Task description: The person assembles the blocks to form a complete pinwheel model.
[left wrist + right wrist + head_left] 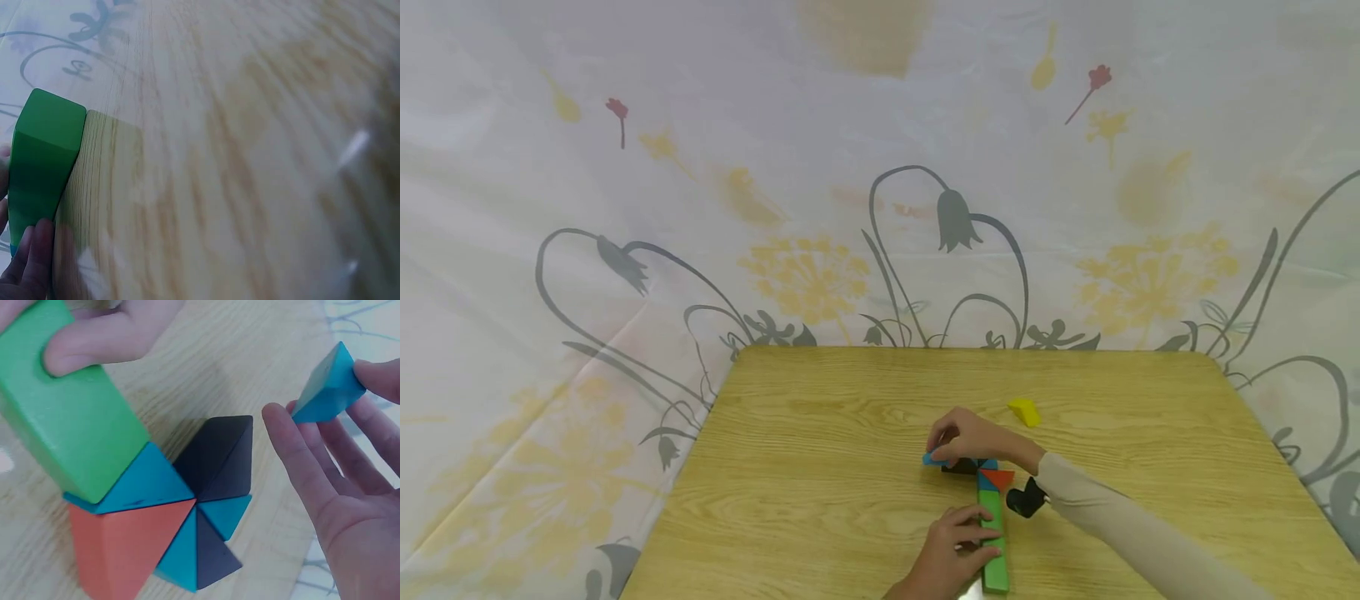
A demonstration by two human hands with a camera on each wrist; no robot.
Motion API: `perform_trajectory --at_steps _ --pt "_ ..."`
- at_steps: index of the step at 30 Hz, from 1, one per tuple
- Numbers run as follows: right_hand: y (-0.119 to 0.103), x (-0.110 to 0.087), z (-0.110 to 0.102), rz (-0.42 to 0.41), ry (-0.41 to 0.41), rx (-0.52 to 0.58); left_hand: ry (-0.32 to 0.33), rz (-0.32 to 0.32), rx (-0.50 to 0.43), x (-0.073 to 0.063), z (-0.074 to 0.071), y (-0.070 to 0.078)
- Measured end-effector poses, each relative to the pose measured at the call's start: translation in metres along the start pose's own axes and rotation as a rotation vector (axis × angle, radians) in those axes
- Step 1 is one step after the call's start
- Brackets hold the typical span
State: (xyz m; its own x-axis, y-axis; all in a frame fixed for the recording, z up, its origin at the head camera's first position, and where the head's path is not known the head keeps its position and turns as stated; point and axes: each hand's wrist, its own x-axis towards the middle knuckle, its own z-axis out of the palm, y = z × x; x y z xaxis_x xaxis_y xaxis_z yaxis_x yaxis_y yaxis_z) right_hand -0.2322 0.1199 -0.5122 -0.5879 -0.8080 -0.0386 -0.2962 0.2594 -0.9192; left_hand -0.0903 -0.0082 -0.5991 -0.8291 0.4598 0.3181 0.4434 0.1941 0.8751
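A long green block lies on the wooden table, with my left hand gripping its sides. In the right wrist view, a blue triangular block touches the green block's far end. Around one point beside it meet a red-orange block, a larger black block, and smaller blue and black wedges. My right hand pinches another blue wedge between thumb and fingers, left of this cluster and apart from it. The left wrist view shows the green block's near end and some fingertips.
A yellow block lies farther back on the table, beyond the right forearm. A dark device hangs at the right wrist, just right of the blocks. Behind the table's back edge stands a flower-patterned curtain.
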Motion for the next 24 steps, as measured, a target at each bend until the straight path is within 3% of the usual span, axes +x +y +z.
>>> perform_trajectory --at_steps 12,17,24 --pt "0.008 -0.017 -0.003 0.062 -0.056 0.043 -0.008 -0.033 -0.009 0.0 0.0 0.0" --pt "0.005 -0.019 -0.001 0.035 -0.088 0.027 0.009 -0.015 0.008 0.0 0.002 0.001" --pt "0.001 -0.021 0.004 -0.002 -0.069 -0.072 0.019 0.007 0.035 0.0 0.003 0.001"
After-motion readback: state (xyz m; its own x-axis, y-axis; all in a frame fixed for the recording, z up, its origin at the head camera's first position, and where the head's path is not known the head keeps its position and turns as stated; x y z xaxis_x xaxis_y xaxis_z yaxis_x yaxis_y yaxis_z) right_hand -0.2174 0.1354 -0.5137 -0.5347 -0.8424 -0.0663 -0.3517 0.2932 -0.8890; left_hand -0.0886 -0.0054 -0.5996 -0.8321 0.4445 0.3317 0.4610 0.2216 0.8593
